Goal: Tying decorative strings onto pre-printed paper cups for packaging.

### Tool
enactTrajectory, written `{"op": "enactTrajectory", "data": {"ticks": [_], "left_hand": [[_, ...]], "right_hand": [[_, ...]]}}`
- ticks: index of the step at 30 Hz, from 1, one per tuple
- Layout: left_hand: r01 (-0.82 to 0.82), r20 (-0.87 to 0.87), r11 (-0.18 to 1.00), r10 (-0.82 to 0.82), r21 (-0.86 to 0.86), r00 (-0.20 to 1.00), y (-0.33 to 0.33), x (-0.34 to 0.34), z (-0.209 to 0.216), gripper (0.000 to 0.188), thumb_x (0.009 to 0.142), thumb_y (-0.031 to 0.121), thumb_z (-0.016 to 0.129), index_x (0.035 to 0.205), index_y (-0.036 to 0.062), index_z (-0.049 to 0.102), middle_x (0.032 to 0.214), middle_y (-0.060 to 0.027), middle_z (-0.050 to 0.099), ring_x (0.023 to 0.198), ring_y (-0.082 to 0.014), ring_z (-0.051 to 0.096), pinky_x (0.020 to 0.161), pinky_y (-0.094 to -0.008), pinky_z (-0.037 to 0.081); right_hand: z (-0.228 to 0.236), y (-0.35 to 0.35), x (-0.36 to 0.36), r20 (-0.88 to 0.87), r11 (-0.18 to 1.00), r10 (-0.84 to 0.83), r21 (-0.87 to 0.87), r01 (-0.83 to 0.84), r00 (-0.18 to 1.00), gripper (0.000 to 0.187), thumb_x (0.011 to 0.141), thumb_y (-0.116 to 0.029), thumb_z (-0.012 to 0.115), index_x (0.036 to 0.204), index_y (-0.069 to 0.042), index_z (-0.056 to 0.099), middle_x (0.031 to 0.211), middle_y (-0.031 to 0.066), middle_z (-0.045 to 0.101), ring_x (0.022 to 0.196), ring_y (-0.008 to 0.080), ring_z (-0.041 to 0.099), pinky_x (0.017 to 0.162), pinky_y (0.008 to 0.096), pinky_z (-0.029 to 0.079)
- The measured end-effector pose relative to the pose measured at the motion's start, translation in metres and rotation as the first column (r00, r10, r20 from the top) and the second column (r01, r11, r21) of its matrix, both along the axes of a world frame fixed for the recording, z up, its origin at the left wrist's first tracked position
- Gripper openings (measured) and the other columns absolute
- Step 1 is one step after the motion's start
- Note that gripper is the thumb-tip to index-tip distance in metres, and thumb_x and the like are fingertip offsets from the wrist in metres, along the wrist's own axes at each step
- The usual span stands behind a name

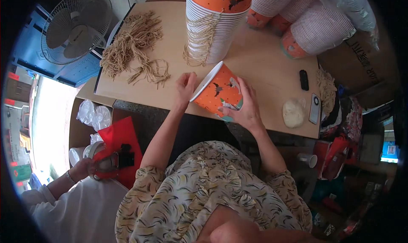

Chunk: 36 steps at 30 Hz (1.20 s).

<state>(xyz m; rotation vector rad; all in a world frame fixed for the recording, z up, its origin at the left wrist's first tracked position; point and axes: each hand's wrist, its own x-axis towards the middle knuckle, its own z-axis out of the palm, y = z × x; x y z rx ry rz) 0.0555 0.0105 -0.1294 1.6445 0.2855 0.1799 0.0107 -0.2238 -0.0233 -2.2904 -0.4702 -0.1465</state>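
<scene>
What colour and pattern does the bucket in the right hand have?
The bucket is mostly orange with dark bat shapes and grey figures, seen in the head view.

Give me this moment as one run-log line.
right hand: holding orange bucket, tilted | left hand: beside its rim, contact unclear | on table: bucket stack, cord pile

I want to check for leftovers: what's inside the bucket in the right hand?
Inside the bucket, only a narrow strip of pale wall shows; its tilted side hides the base and anything there.
</scene>
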Motion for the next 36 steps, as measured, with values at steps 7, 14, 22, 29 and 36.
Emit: {"op": "enactTrajectory", "data": {"ticks": [7,14,22,29,36], "left_hand": [[0.313,0.127,0.909,-0.289,-0.274,0.949,0.025,-0.050,0.071,0.036,0.107,0.031,0.050,0.116,0.0007,0.067,0.106,-0.0020,0.069,0.101,-0.0091,0.059,0.098,-0.0275,0.042],[0.425,0.156,0.871,-0.397,-0.248,0.904,0.027,-0.059,0.077,0.031,0.107,0.021,0.053,0.125,-0.0021,0.062,0.111,-0.0005,0.067,0.106,-0.0081,0.058,0.099,-0.0271,0.043],[0.444,0.182,0.867,-0.410,-0.227,0.894,0.039,-0.054,0.061,0.030,0.108,0.022,0.050,0.122,-0.0010,0.061,0.106,0.0014,0.066,0.104,-0.0086,0.057,0.100,-0.0269,0.042],[0.499,0.089,0.816,-0.496,-0.292,0.864,0.036,-0.049,0.088,0.027,0.104,0.021,0.055,0.122,0.0007,0.059,0.100,-0.0007,0.065,0.097,-0.0104,0.060,0.095,-0.0278,0.045],[0.520,0.096,0.756,-0.529,-0.398,0.843,0.039,-0.044,0.081,0.023,0.101,0.021,0.058,0.114,0.0014,0.059,0.097,-0.0026,0.065,0.094,-0.0130,0.060,0.090,-0.0298,0.046]], "right_hand": [[0.005,0.026,-0.009,-0.006,0.984,-0.120,-0.132,0.118,0.993,0.108,0.067,-0.040,0.090,0.150,-0.001,0.034,0.142,0.0210,0.048,0.128,0.0408,0.047,0.106,0.0495,0.042],[0.011,0.026,-0.013,0.038,0.965,-0.114,-0.235,0.120,0.993,0.111,0.063,-0.044,0.091,0.148,-0.002,0.034,0.142,0.0214,0.046,0.127,0.0409,0.046,0.106,0.0530,0.038],[0.001,0.028,-0.003,0.041,0.999,0.018,-0.028,-0.017,0.999,0.116,0.062,-0.040,0.093,0.152,-0.002,0.030,0.152,0.0254,0.037,0.139,0.0423,0.039,0.113,0.0526,0.034],[0.002,0.035,-0.008,0.060,0.999,0.045,-0.029,-0.044,0.997,0.114,0.066,-0.035,0.091,0.154,-0.002,0.027,0.154,0.0267,0.035,0.140,0.0438,0.038,0.114,0.0513,0.035],[0.004,0.039,-0.011,0.052,0.998,0.037,-0.058,-0.034,0.998,0.113,0.066,-0.033,0.091,0.155,-0.003,0.027,0.154,0.0256,0.035,0.139,0.0436,0.039,0.113,0.0517,0.035]]}}
